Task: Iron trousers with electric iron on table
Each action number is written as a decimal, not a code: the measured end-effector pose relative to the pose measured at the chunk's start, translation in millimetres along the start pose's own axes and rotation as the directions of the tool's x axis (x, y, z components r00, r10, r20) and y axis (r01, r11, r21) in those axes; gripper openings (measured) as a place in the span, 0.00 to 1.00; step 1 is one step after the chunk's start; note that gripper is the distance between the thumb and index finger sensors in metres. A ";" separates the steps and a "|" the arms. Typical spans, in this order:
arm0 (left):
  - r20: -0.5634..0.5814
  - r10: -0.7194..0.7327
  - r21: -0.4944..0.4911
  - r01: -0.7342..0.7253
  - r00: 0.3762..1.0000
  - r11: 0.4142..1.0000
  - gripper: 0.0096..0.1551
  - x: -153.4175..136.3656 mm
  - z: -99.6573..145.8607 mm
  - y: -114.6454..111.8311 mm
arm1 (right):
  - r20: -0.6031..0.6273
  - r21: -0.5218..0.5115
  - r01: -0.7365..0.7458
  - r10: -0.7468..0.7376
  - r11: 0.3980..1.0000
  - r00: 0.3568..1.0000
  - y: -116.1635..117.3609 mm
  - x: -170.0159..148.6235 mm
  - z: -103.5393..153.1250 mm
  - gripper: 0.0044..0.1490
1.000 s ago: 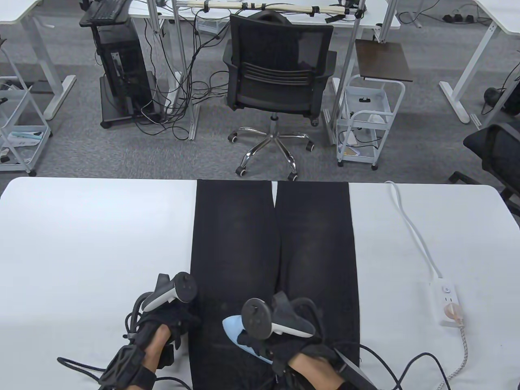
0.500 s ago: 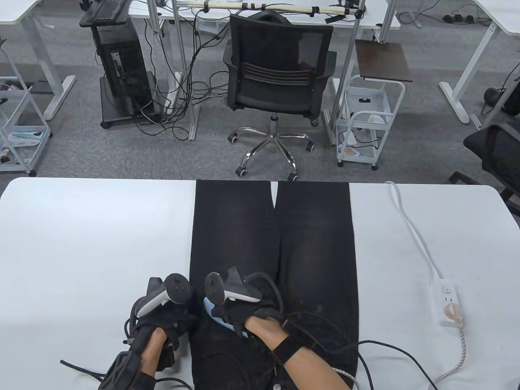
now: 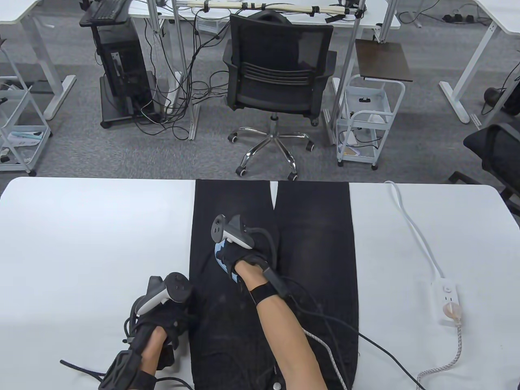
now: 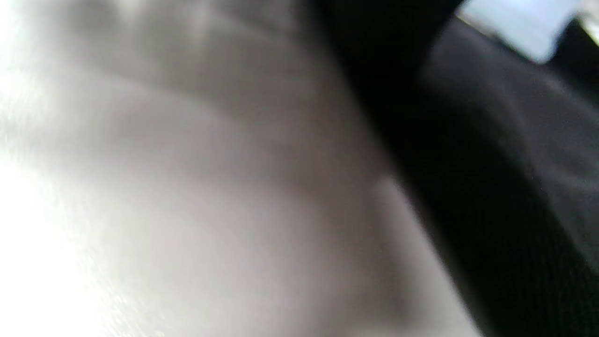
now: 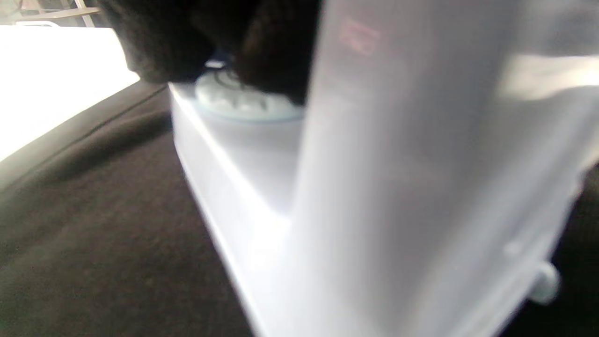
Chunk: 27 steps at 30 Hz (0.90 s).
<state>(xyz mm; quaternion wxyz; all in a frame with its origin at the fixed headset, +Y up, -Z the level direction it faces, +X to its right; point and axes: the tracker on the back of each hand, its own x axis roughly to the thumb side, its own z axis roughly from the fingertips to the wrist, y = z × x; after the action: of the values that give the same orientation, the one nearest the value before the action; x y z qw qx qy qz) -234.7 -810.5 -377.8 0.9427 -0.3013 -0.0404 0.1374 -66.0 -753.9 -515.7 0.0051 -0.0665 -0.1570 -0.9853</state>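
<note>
**Iron held on left trouser leg; left hand resting at the fabric's edge**

The right hand is seen extended forward over the black trousers, its fingers closed around the handle of a pale blue iron. The iron is set flat on the left trouser leg, roughly midway along it, nose pointed away from the person. In the right wrist view the iron's white body is seen pressed against dark cloth, with gloved fingers wrapped over its top near a round dial. The forearm is laid diagonally across the garment.

The left hand is placed low on the white table, at the left edge of the trousers near the waist end. Whether its fingers are pressing the cloth or gripping anything cannot be told; the left wrist view is blurred, showing only pale surface and dark fabric.

The trousers are spread lengthwise down the middle of the table, hems reaching the far edge. A white power strip lies on the right side, well apart from the garment, with a braided cord running toward the near edge. Bare tabletop is seen on both sides of the trousers. An office chair stands on grey carpet beyond the table.
</note>
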 end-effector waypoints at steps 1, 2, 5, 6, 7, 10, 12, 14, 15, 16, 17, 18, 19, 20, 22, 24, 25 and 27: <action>0.000 0.001 -0.002 -0.001 1.000 1.000 0.53 -0.1 -0.1 0.3 | -0.012 0.036 0.029 -0.029 0.999 1.000 1.5 -0.7 4.1 0.36; 0.001 0.003 -0.002 -0.003 1.000 1.000 0.53 -0.2 -0.1 0.5 | -0.006 0.039 0.036 -0.035 0.999 0.999 2.6 -0.6 6.9 0.36; -0.002 0.005 -0.004 -0.005 1.000 1.000 0.53 0.0 0.1 0.9 | 0.061 0.064 0.026 -0.029 0.998 0.998 10.5 0.1 30.4 0.36; -0.005 0.006 -0.005 -0.006 1.000 1.000 0.53 0.1 0.5 1.1 | 0.081 0.073 0.016 -0.022 0.997 0.996 13.5 0.7 39.6 0.36; -0.005 0.007 -0.005 -0.008 1.000 1.000 0.53 0.1 0.6 1.1 | 0.091 0.073 0.006 -0.013 0.997 0.996 15.5 0.7 46.7 0.36; -0.004 0.012 -0.010 -0.012 1.000 1.000 0.53 -0.4 1.0 0.9 | 0.102 0.101 0.000 -0.010 0.995 0.995 23.3 0.8 73.1 0.36; -0.008 0.020 -0.016 -0.020 1.000 1.000 0.53 -0.5 1.5 0.4 | 0.150 0.136 0.025 -0.046 0.990 0.988 30.0 -1.7 92.0 0.35; -0.014 0.023 -0.020 -0.023 1.000 1.000 0.53 -0.2 2.5 -0.5 | 0.190 0.121 -0.006 -0.017 0.993 0.982 37.1 -1.2 115.6 0.35; -0.016 0.023 -0.018 -0.023 1.000 1.000 0.53 0.0 2.8 -1.0 | 0.223 0.105 -0.020 -0.003 0.994 0.975 42.3 0.7 127.5 0.35; -0.017 0.023 -0.018 -0.023 1.000 1.000 0.53 0.1 3.8 -2.0 | 0.258 0.083 -0.046 0.024 0.995 0.966 47.2 4.4 141.7 0.34; -0.019 0.024 -0.020 -0.024 1.000 1.000 0.53 0.2 4.4 -2.7 | 0.267 0.093 -0.065 0.038 0.994 0.963 50.1 5.5 151.0 0.35; -0.018 0.025 -0.022 -0.025 1.000 0.999 0.53 0.0 5.2 -3.3 | 0.291 0.094 -0.074 0.044 0.993 0.956 52.9 5.6 160.7 0.34; -0.013 0.025 -0.038 -0.026 1.000 0.999 0.54 -0.2 6.2 -4.3 | 0.313 0.093 -0.091 0.058 0.991 0.948 55.3 4.6 168.9 0.35; -0.018 0.025 -0.050 -0.025 1.000 0.998 0.54 -0.8 7.5 -5.2 | 0.312 0.088 -0.089 0.058 0.992 0.948 56.9 2.2 173.9 0.35; -0.016 0.023 -0.039 -0.023 1.000 0.999 0.54 -1.4 8.6 -6.0 | 0.343 0.108 -0.073 0.032 0.991 0.939 60.5 -3.4 181.1 0.35; -0.017 0.025 -0.043 -0.025 1.000 0.999 0.54 -1.2 8.7 -5.7 | 0.346 0.033 -0.091 0.074 0.995 0.935 61.4 -2.7 185.8 0.35; -0.016 0.020 -0.044 -0.021 1.000 0.999 0.54 -0.4 8.7 -5.3 | 0.343 0.015 -0.114 0.102 0.993 0.934 60.6 -0.7 186.1 0.36; -0.016 0.011 -0.046 -0.011 1.000 0.999 0.54 -0.1 8.5 -4.7 | 0.350 -0.003 -0.135 0.128 0.991 0.928 58.1 1.5 180.2 0.36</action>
<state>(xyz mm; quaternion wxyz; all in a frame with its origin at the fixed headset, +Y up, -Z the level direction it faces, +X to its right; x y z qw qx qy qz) -235.1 -809.5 -368.2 0.9350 -0.3242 -0.0345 0.1393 -42.4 -753.2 -327.8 0.0438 -0.2506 -0.1610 -0.9536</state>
